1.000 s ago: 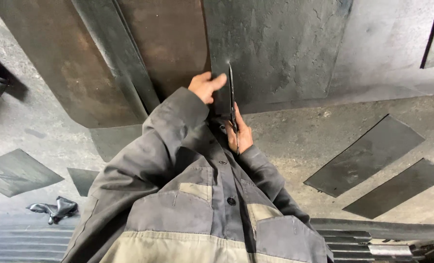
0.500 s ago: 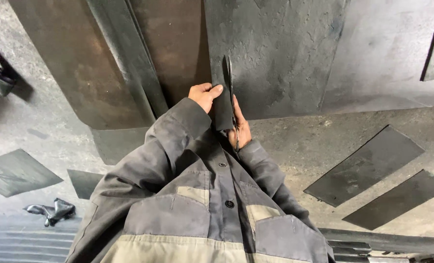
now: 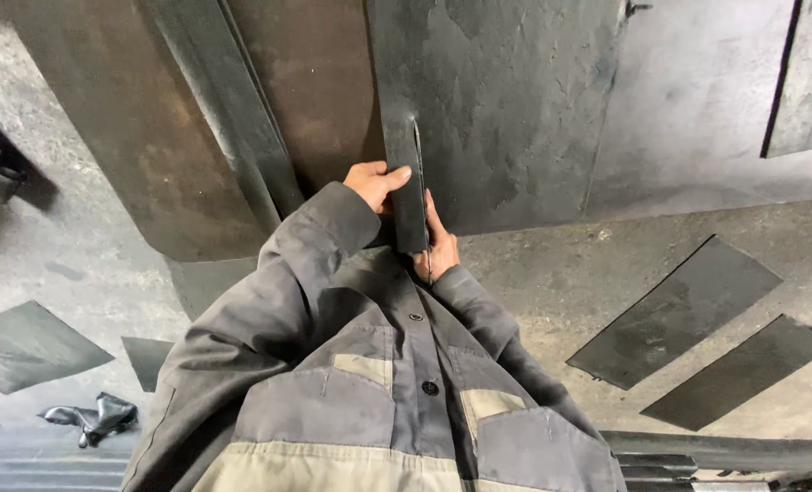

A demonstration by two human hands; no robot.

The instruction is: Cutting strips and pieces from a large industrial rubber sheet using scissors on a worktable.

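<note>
The left hand [image 3: 376,184] grips the near end of a narrow dark rubber strip [image 3: 404,187] that is partly cut from a large dark sheet [image 3: 506,109]. The right hand [image 3: 437,248] is closed around a thin blade [image 3: 430,266] just right of it. 2 dark rectangular pieces [image 3: 675,310] lie on the concrete floor [image 3: 552,273] at right, black gloves [image 3: 92,419] at near left.

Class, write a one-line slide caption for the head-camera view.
Left hand and right hand grip a narrow dark strip being cut from a large dark sheet above a concrete floor.
</note>
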